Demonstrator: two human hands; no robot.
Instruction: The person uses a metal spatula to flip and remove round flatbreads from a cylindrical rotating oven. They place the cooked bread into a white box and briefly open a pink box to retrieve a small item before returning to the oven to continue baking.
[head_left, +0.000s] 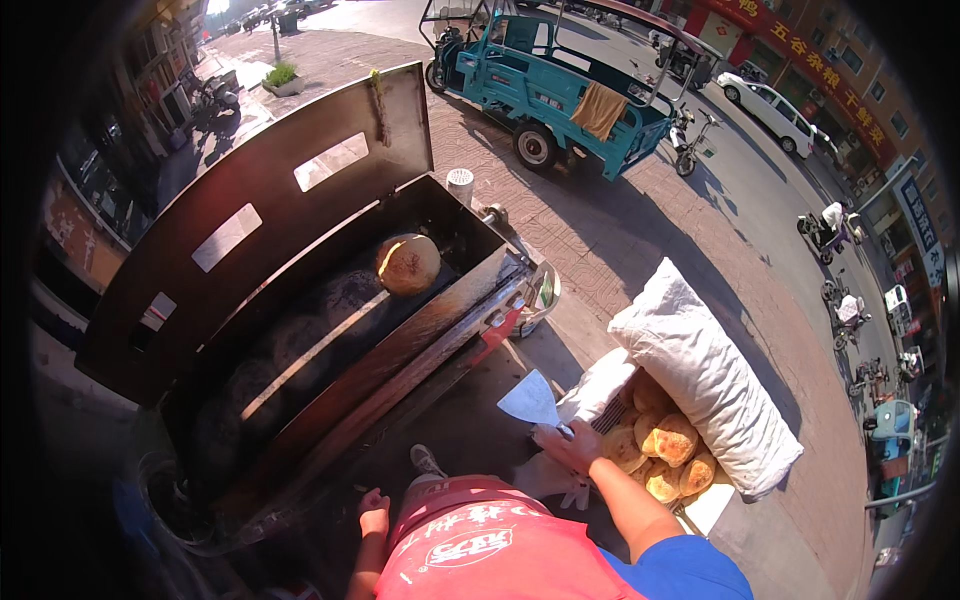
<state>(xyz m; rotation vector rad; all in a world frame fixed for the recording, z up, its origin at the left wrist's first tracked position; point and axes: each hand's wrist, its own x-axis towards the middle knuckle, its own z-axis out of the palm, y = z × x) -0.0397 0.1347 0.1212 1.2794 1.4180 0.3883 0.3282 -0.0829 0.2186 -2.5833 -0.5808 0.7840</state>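
My right hand grips the handle of a metal scraper with a wide flat blade, beside a container of baked round breads. A white quilted cloth partly covers those breads. My left hand hangs low beside the red apron, fingers curled; whether it holds anything small is unclear. In front of me, one browned round bread lies at the far end of a long metal griddle oven, its lid raised.
A perforated-top metal shaker stands at the oven's far end. Below that end is a bucket. A teal cargo tricycle is parked beyond on the paving. The oven's long front edge lies between me and the griddle.
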